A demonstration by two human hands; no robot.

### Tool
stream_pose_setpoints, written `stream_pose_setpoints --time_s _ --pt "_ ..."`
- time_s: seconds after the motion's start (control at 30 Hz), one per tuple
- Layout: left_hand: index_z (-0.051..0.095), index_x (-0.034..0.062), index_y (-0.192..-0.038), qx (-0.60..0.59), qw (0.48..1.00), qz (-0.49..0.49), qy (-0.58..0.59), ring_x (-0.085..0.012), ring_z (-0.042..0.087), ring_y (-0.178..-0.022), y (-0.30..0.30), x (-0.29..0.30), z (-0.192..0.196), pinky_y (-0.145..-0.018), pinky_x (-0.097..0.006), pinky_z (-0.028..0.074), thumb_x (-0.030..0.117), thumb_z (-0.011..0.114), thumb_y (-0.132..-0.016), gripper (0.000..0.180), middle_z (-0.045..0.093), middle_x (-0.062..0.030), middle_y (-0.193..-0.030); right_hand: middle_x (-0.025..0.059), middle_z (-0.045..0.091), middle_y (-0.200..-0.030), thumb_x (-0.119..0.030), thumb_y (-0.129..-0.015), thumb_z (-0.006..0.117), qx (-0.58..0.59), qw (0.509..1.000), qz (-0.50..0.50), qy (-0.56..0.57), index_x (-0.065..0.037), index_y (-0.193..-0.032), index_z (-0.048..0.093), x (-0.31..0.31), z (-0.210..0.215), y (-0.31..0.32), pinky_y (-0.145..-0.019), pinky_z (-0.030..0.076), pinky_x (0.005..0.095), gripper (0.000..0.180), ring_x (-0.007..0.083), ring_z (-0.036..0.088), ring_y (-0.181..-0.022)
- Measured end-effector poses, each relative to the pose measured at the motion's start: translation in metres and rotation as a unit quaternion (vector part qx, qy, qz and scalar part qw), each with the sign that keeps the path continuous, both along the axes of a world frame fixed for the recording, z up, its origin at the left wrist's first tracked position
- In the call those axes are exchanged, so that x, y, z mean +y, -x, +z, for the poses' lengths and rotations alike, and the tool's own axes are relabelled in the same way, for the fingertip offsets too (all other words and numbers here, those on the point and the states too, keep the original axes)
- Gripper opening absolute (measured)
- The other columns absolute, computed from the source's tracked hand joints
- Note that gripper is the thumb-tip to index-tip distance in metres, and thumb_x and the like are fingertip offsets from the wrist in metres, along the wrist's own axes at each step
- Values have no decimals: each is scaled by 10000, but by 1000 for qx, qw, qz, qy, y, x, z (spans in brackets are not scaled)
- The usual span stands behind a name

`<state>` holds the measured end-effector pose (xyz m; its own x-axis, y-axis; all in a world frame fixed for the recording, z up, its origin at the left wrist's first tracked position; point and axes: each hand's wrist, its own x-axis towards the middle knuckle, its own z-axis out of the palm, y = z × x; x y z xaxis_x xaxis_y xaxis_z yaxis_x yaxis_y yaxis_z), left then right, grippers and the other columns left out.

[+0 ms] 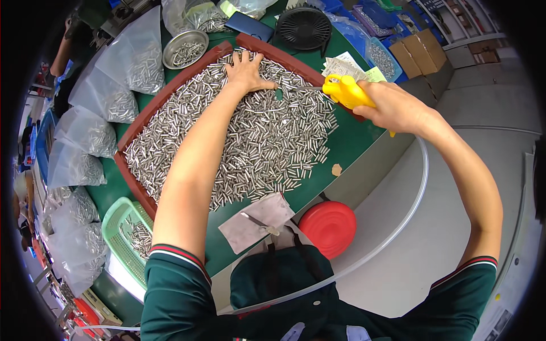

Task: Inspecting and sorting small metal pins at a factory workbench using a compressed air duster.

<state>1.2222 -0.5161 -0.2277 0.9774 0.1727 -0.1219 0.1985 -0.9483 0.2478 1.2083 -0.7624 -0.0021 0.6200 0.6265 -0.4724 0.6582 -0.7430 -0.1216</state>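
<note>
A wide layer of small metal pins (256, 136) covers much of the green table, bounded at the back and left by reddish-brown strips (133, 170). My left hand (245, 73) lies on the far part of the pins, fingers spread and thumb pointing right. In my right hand (392, 105) is a yellow air blow gun (347, 92), gripped at the right edge of the table. Its thin metal nozzle (307, 88) points left over the pins, toward my left hand. A clear hose (418, 187) runs down from the gun and curves across my lap.
Bags of pins (147, 68) line the left side, near a metal bowl (186, 49) and a green basket (128, 241). A black fan (303, 28) and blue box (249, 26) stand at the back. Tweezers (259, 221) lie on a cloth (239, 230) by a red stool (327, 229).
</note>
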Motion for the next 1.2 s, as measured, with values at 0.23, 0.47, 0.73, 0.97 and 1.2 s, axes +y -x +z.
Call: stream_pose_setpoints --time_s 0.23,0.47,0.73,0.97,1.2 --pt "573 116 -1023 -86 989 -115 32 -342 544 -982 11 9 -7 -829 -456 445 208 611 -710 329 548 -124 -1002 235 618 -882 -235 -845 582 -13 999 9 -28 55 -997 532 18 -5 -20 -744 487 400 332 352 618 -853" --pt "666 112 -877 -93 972 -194 100 -273 549 -949 59 11 12 -814 -413 453 159 613 -705 186 564 -83 -933 171 632 -721 -237 -836 585 27 999 17 -19 41 -986 544 37 -8 -44 -645 505 375 319 293 646 -680" --pt "619 63 -1054 -150 968 -142 143 -311 491 -1103 71 46 15 -938 -406 401 161 647 -712 357 533 -138 -1171 150 607 -735 -231 -835 614 78 996 23 35 47 -1020 504 58 5 -37 -613 500 368 351 240 626 -610" --pt "521 76 -1204 -146 984 -68 72 -340 399 -1205 25 67 -1 -979 -432 367 266 649 -772 489 448 -163 -1275 152 603 -702 -211 -832 603 -45 990 121 -65 50 -1016 503 71 -1 -39 -626 494 382 335 240 623 -594" --pt "488 188 -1250 -29 997 -72 -13 -304 360 -1207 10 56 -8 -955 -488 330 387 663 -742 573 427 -72 -1291 121 648 -708 -251 -835 562 36 998 43 28 47 -951 576 85 12 -44 -664 511 369 320 263 650 -691"
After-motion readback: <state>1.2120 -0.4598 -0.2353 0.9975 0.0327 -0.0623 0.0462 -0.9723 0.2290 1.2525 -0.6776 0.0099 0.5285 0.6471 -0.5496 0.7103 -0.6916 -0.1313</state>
